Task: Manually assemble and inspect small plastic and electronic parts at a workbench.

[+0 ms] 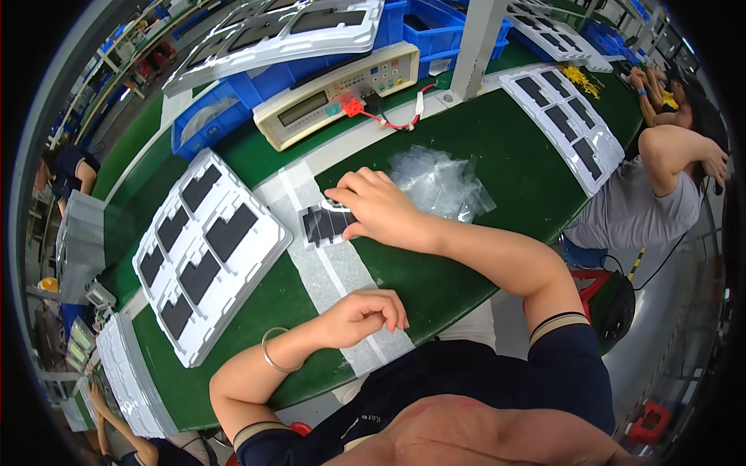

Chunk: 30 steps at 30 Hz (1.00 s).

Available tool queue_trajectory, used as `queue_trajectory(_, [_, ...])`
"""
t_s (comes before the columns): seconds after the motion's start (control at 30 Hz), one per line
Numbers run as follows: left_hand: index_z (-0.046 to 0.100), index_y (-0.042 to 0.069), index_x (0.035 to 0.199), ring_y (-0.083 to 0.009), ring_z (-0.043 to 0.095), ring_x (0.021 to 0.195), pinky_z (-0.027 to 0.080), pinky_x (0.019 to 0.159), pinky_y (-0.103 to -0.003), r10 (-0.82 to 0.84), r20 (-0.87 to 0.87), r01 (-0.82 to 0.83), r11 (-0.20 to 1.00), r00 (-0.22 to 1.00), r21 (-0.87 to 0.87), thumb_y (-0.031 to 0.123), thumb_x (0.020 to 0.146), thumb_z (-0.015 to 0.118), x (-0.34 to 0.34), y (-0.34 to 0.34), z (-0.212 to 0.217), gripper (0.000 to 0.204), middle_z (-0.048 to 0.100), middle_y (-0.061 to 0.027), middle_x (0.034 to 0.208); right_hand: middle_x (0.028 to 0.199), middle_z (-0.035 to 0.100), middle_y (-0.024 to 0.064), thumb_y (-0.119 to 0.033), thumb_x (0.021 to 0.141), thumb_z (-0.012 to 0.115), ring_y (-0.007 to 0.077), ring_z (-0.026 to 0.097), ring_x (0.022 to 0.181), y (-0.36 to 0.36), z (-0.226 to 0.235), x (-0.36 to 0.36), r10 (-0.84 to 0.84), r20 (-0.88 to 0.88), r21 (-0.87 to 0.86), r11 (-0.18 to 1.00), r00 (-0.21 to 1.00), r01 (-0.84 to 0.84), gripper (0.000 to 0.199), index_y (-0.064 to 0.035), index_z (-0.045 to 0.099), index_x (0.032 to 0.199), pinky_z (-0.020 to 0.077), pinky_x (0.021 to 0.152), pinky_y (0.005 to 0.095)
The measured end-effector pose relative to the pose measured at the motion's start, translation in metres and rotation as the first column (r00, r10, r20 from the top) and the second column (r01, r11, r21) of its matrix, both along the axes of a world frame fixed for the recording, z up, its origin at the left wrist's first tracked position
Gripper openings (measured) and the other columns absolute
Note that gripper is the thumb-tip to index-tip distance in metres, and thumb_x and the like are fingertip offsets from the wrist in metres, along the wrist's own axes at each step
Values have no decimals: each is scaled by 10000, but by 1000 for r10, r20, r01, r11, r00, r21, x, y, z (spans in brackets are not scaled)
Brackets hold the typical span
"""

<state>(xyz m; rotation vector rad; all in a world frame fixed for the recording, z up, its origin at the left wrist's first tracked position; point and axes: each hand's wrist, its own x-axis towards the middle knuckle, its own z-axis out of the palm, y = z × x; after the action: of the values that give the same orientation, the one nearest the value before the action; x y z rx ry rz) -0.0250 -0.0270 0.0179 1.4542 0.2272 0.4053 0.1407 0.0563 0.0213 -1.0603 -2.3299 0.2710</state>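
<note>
My right hand (381, 208) reaches across the middle of the green bench. Its thumb and fingers close on the edge of a flat black part (322, 224) with thin pale lines and a stepped outline, lying on a pale strip of sheet. A clear film seems to border the part. Closer to me, my left hand (364, 318) rests on the strip with its fingers curled in and nothing visible in them. Just beyond my right hand lies a loose heap of clear plastic bags (444, 182).
Left of the strip, white trays (198, 256) hold black parts. A beige meter (338, 95) with a red lead stands at the back, before blue bins (431, 35). Another tray (563, 124) lies to the right, near a seated person (637, 194). A metal post (475, 50) rises behind.
</note>
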Motion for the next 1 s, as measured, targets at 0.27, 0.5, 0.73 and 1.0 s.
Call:
queue_trajectory(0.27, [523,-5,726,-235,589,838,466,733,-326,-9,10,9,1000,1000,17,-152,717,389,2,2,2,199,565,-122,848,926,551,79,-42,646,712,265,561,844,13,-8,-1,-31,-123,19,999,992,34,423,-39,583,1049,448,752,367])
queue_trajectory(0.5, [514,0,729,-228,588,836,464,737,-320,-6,19,6,1000,1000,13,-150,745,401,3,2,4,189,562,-113,850,852,601,92,-35,643,708,265,612,742,19,-10,1,-75,-216,-76,995,973,59,357,-25,607,986,499,649,357])
queue_trajectory(0.73, [544,-5,719,-246,577,840,468,763,-351,8,0,-8,1000,1000,-26,-114,765,429,2,-1,1,165,561,-127,836,800,613,69,-88,678,696,244,609,740,19,-9,1,-126,-214,-55,992,969,117,262,-47,609,922,486,641,352])
queue_trajectory(1.0, [526,5,740,-207,570,862,449,769,-309,-20,19,20,1000,1000,-12,-129,773,403,1,0,-2,185,553,-102,873,730,611,59,-153,696,697,246,595,679,28,-11,7,-88,-221,228,964,971,139,208,-54,619,861,460,600,369])
